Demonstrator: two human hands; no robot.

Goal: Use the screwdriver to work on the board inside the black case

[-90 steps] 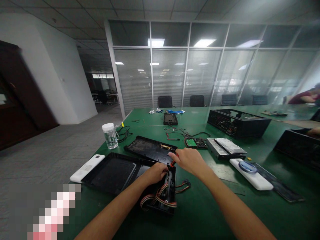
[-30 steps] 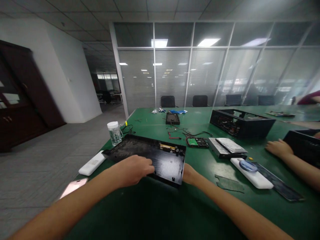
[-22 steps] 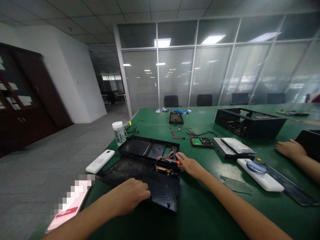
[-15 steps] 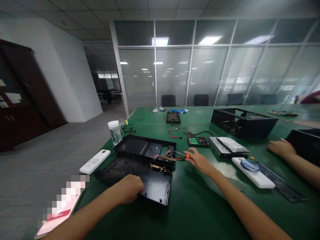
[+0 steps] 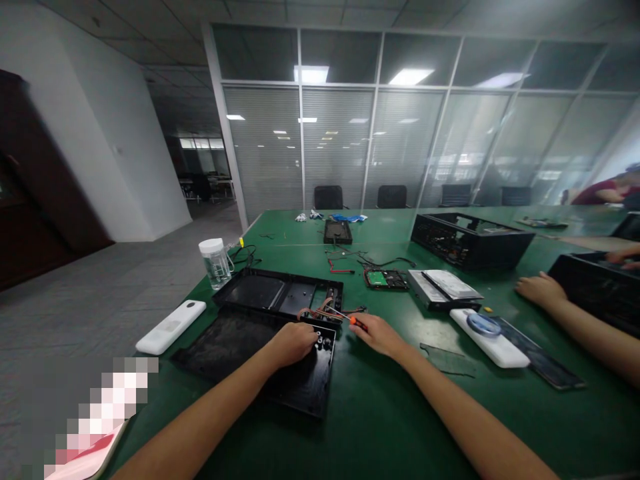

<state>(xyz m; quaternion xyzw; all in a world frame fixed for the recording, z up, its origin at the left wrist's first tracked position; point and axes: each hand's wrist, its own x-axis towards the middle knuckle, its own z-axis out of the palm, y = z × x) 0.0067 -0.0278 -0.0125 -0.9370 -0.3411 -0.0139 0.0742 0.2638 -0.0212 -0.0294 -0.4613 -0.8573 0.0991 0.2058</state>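
Observation:
My right hand is closed round a screwdriver with an orange and black handle. Its thin shaft points left, toward the brown wires at the right end of an open black case. My left hand, fingers curled together, is over a black panel lying just in front of the case. Small round fittings show beside its fingertips; whatever the fingers pinch is hidden.
A clear bottle and a white device stand at left. Rightward lie a green circuit board, a metal drive unit and a white device with a round blue top. Another person's hand rests by a black case.
My left hand has moved forward across the panel to its fittings. My right hand has drawn the screwdriver nearer and to the left. The view has turned slightly right.

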